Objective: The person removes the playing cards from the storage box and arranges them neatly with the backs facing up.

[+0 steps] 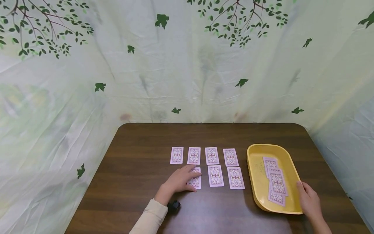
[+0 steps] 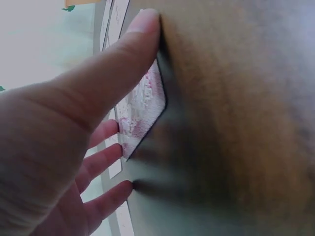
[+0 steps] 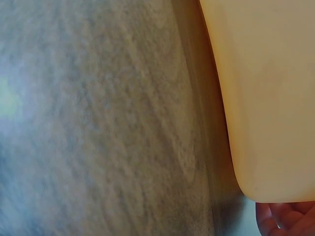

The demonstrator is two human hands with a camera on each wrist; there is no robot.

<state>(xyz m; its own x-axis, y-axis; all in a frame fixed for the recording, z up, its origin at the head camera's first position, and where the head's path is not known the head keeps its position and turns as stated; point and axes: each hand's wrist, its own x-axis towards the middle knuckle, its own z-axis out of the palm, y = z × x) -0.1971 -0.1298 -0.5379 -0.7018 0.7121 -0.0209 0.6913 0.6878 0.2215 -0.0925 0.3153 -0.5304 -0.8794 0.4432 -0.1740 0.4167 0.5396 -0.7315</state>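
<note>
Over the front-left playing card [image 1: 195,182] my left hand [image 1: 179,179] is spread, fingers fairly straight, partly covering the card's patterned back. In the left wrist view the thumb [image 2: 118,61] reaches across the card [image 2: 145,105], and other fingertips touch down about its edge. Whether the card is lifted at all I cannot tell. With the thumb on top, my right hand [image 1: 311,201] grips the right rim of a yellow tray [image 1: 258,195]. Several overlapping cards [image 1: 277,182] lie face down in the tray. The right wrist view shows curled fingers [image 3: 285,216] at the tray's edge.
Two rows of face-down cards lie on the brown wooden table [image 1: 131,182], including a back-row card [image 1: 176,155] and a front-right card [image 1: 236,178]. The tray stands just right of them. A leaf-printed cloth [image 1: 187,71] hangs behind the table.
</note>
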